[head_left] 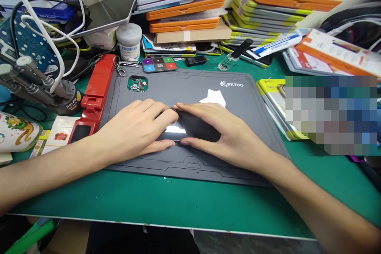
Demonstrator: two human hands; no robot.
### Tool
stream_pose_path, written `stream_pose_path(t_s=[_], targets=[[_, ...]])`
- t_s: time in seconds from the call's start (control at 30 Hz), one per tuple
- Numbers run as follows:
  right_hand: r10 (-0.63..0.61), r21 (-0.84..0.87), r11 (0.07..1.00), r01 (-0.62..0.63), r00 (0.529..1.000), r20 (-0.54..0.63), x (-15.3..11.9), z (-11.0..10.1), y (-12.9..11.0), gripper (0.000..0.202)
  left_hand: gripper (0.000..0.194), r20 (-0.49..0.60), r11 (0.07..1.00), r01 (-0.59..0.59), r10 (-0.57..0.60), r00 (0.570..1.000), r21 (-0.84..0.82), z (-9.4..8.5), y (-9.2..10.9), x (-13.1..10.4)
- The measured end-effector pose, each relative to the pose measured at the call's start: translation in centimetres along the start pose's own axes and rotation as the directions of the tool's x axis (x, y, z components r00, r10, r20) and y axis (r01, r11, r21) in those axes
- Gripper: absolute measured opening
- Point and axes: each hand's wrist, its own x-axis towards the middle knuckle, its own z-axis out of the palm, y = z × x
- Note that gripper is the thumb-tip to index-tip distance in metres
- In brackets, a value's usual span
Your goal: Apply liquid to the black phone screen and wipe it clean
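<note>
A smartphone with a glossy black face lies sideways on the grey work mat, a bright reflection across its middle. My left hand covers its left part, with curled fingers at the far edge and the thumb along the near edge. From the other side, my right hand holds the phone between fingers at the far edge and a thumb at the near one. The fingertips of both hands almost meet. A torn white piece of paper lies just beyond my right hand. Small metal parts sit in the mat's cutout.
Left of the mat stands a red clamp-like holder. Behind it are a paste jar, a multicoloured box and a small glass bottle. Orange boxes are stacked at the back. A blurred-out patch covers the right side.
</note>
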Motion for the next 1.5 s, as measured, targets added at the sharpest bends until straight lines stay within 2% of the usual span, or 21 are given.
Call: stream_pose_path(t_s=[0.37,0.87,1.07,1.5], targets=[[0.024,0.015,1.000,-0.023,1.000,-0.018,-0.06,-0.27,-0.14,0.057,0.048,-0.012,1.000,-0.013,0.014,1.000,0.027,0.19,-0.06,-0.12],[0.101,0.049,0.994,-0.101,0.995,0.022,0.27,-0.69,-0.62,0.054,0.053,-0.069,0.996,-0.067,0.071,0.995,0.060,-0.06,0.01,-0.01],[0.112,0.077,0.991,-0.113,0.993,0.028,0.31,-0.74,-0.40,0.055,0.047,-0.062,0.980,-0.110,0.122,0.991,0.166,-0.14,0.15,-0.11],[0.067,0.065,0.995,-0.069,0.997,0.032,0.13,-0.75,-0.11,0.056,0.041,-0.096,0.964,-0.146,0.171,0.981,0.221,-0.66,0.16,0.22]])
